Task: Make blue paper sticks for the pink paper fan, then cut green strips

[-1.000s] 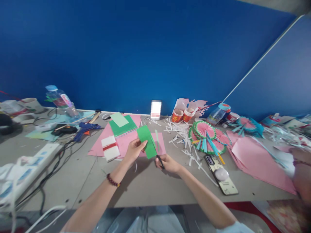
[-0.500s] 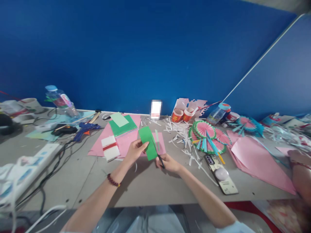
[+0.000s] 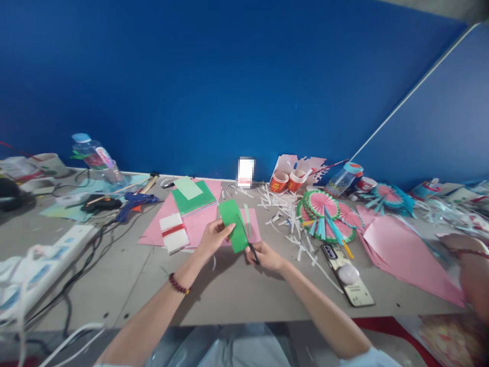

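Note:
A piece of green paper (image 3: 236, 232) is pinched between the thumb and fingers of my left hand (image 3: 216, 235), held just above the table. My right hand (image 3: 266, 256) is closed around the black handles of a pair of scissors (image 3: 253, 253). The scissors' blades lie along the paper's right edge, where a narrow strip stands slightly apart from it. Beneath and behind the paper are pink sheets (image 3: 198, 230). To the left of my left hand rests a white bundle with a red band (image 3: 173, 233). Behind it lies a stack of green paper (image 3: 194, 198).
White paper scraps (image 3: 282, 209) spread right of centre, near two red cups (image 3: 279, 181). Pink and green paper fans (image 3: 324, 211) and a phone (image 3: 348, 275) lie to the right. A glue gun (image 3: 134, 201) and a power strip (image 3: 49, 265) are left. Another person's arm (image 3: 473, 265) reaches in at right.
My hands, the green paper and the scissors stay almost in place. At the far right, the other person's hand has shifted slightly.

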Demonstrator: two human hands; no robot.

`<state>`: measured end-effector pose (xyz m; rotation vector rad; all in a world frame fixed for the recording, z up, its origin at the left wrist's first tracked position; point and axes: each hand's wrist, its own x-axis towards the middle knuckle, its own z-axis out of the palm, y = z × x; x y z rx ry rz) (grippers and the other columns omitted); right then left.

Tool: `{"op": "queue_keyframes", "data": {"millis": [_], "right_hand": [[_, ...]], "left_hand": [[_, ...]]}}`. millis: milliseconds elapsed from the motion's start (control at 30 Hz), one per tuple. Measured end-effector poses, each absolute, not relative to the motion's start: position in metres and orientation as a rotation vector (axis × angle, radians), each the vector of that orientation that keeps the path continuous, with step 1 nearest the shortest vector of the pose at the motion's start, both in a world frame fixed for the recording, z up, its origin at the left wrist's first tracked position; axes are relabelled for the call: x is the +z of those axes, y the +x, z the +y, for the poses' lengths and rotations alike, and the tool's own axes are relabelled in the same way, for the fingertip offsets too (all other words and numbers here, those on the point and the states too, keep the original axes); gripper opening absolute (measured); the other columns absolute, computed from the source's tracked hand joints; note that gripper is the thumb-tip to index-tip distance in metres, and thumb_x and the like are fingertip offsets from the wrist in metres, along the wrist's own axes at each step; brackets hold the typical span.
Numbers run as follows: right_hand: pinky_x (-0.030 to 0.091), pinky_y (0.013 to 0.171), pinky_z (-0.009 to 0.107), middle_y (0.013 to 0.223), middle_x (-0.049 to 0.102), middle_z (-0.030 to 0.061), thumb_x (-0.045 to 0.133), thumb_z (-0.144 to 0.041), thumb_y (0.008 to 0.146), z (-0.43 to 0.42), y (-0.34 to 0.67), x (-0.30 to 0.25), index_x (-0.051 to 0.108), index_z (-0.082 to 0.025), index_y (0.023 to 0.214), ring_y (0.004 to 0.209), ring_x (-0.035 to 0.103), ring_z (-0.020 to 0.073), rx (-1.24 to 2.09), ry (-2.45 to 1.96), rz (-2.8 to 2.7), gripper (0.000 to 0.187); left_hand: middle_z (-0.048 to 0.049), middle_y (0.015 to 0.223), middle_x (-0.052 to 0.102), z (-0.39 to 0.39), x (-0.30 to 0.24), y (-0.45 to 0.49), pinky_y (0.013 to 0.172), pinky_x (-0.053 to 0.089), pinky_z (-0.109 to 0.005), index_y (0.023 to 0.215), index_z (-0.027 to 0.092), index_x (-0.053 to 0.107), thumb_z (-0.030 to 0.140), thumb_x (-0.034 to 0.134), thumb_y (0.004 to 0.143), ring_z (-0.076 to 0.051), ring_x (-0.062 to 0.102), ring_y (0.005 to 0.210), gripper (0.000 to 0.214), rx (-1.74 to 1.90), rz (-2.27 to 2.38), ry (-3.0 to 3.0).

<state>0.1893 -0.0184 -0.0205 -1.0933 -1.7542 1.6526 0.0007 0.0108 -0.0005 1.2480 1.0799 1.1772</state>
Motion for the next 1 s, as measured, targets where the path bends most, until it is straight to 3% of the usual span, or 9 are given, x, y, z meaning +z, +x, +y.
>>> {"op": "queue_keyframes", "data": {"millis": [1000], "right_hand": [[0.025, 0.036, 0.019, 0.042, 0.041, -0.0039, 0.041, -0.073, 0.074, -0.0171, 0.1892, -0.0192, 0.045, -0.017, 0.046, 0.036, 0.032, 0.0048, 1.626, -1.092, -1.77, 0.063]], "left_hand": [[0.0019, 0.051, 0.056, 0.0103, 0.0018, 0.0013, 0.046, 0.042, -0.022, 0.063, 0.015, 0.058, 0.044, 0.069, 0.066, -0.011, 0.051, 0.046, 0.031, 1.158, 1.062, 1.27]]}}
